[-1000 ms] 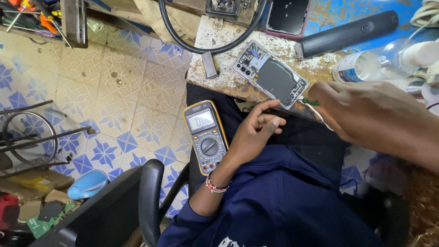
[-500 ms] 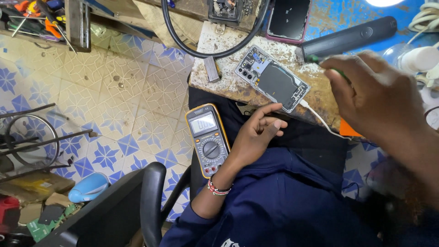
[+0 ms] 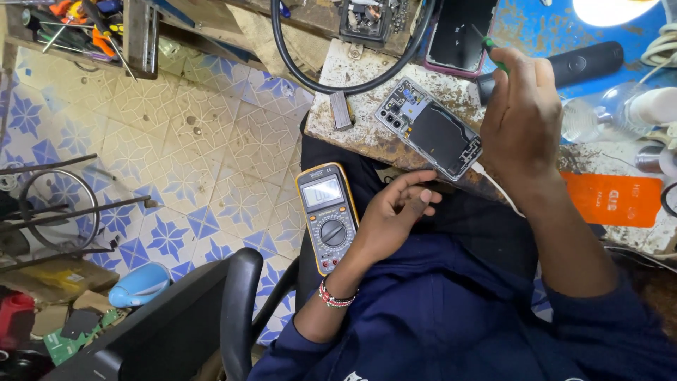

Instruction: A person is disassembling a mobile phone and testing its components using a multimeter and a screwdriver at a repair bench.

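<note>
My left hand (image 3: 395,212) rests on my lap with its fingers loosely curled, its palm against the right side of a yellow-cased multimeter (image 3: 328,215) that lies face up. My right hand (image 3: 522,113) is raised over the workbench, shut on a thin green-handled tool (image 3: 493,56) whose tip points up toward a black phone panel (image 3: 458,35). An opened phone (image 3: 430,130), back off and insides showing, lies at the bench's front edge just left of my right hand.
The worn bench (image 3: 352,134) carries a black cable loop (image 3: 338,85), a small metal block (image 3: 342,109), a long black bar (image 3: 585,63), a plastic bottle (image 3: 599,116) and an orange card (image 3: 613,197). A black chair (image 3: 176,331) stands lower left on tiled floor (image 3: 211,155).
My right hand has moved up and to the left from the bench's right side and now holds the green tool above the opened phone. My left hand and the multimeter have stayed put.
</note>
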